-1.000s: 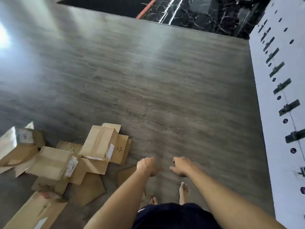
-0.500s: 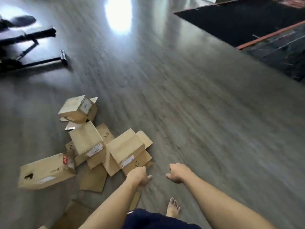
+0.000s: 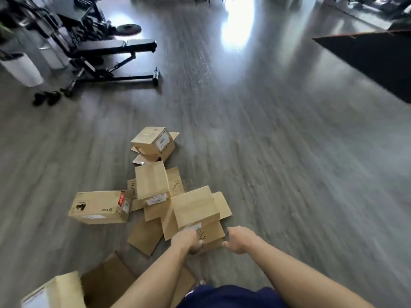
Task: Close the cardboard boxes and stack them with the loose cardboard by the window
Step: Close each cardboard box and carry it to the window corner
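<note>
Hands point(image 3: 213, 241) now over nearest box point(image 3: 195, 210)

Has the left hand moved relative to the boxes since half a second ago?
Yes. The left hand has moved forward onto the nearest box, where it was short of the pile before.

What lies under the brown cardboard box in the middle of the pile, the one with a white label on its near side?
Under the middle brown cardboard box lie flat cardboard sheets, one marked with handwriting. How far they reach beneath it is hidden.
</note>
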Demonstrator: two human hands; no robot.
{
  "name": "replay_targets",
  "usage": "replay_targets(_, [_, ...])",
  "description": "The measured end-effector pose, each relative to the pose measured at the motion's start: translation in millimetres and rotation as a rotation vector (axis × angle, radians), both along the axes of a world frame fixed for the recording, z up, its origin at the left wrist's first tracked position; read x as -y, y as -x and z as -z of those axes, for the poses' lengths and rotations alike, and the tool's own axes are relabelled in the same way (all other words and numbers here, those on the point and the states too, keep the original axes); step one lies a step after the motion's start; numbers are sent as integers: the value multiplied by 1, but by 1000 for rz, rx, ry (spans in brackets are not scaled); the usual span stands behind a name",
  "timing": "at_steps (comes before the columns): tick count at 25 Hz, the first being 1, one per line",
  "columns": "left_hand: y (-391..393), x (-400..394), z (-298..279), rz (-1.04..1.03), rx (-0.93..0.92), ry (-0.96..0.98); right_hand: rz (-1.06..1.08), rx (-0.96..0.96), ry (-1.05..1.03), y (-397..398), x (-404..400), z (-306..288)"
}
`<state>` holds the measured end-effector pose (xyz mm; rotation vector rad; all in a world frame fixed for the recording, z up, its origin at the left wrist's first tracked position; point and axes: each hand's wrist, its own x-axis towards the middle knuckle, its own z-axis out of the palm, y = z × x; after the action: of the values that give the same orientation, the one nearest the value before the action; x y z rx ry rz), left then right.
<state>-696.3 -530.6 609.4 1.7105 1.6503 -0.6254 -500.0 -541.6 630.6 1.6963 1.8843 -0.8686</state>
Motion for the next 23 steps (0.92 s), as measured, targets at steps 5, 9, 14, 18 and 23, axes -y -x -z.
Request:
replay_targets(5, [-1, -23, 7, -91, 64, 10, 6, 33, 58, -13, -43, 5])
replay_targets(9, [-2, -42, 13, -222, 79, 7, -90, -13, 53, -14, -86, 15])
replay_targets(14, [-1, -73, 31, -413, 29, 49, -152, -65, 120, -17, -138, 50])
replay_targets(18, [-8, -114, 82, -561, 22, 10, -111, -110, 141, -27, -185, 124])
replay_targets(23, [-2, -172, 224, -670, 12, -91, -40, -136, 83, -27, -238, 269])
